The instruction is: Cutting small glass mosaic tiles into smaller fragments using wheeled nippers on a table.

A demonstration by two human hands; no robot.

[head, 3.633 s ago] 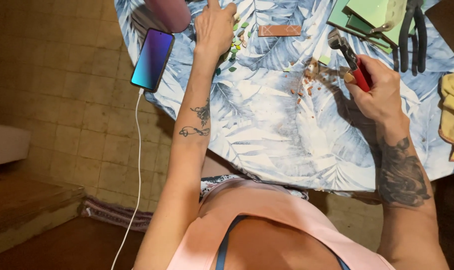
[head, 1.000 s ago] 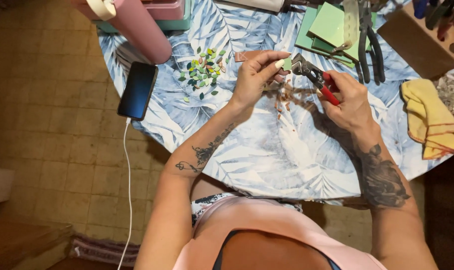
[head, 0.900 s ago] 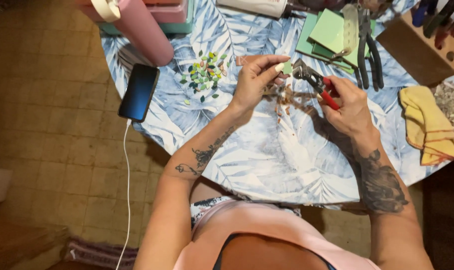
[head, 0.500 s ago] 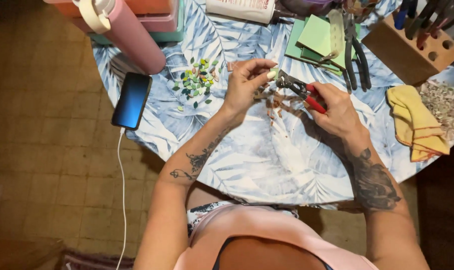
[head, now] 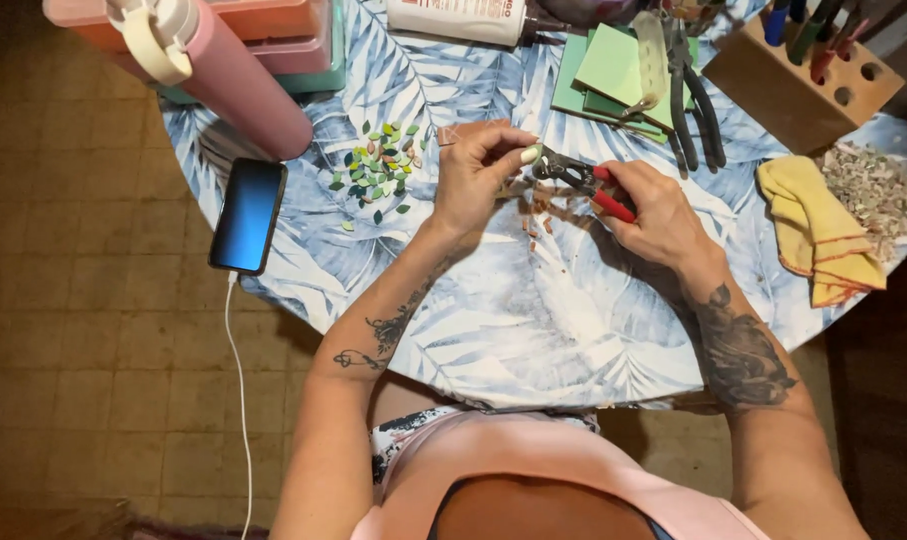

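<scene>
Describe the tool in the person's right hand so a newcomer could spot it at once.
On the round table with the blue leaf-print cloth, look just above the centre, where both hands meet. The right hand grips small nippers: dark metal head, red handles, unlike the larger black-handled pliers lying on the green sheets.

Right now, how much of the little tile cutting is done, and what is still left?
Done: a pile of small green leaf-shaped pieces lies on the leaf-print tablecloth, with brown crumbs under the hands. In hand: the left hand pinches a small pale piece at the head of the red-handled nippers, held by the right hand. Left: uncut green sheets sit stacked at the far edge.
</scene>
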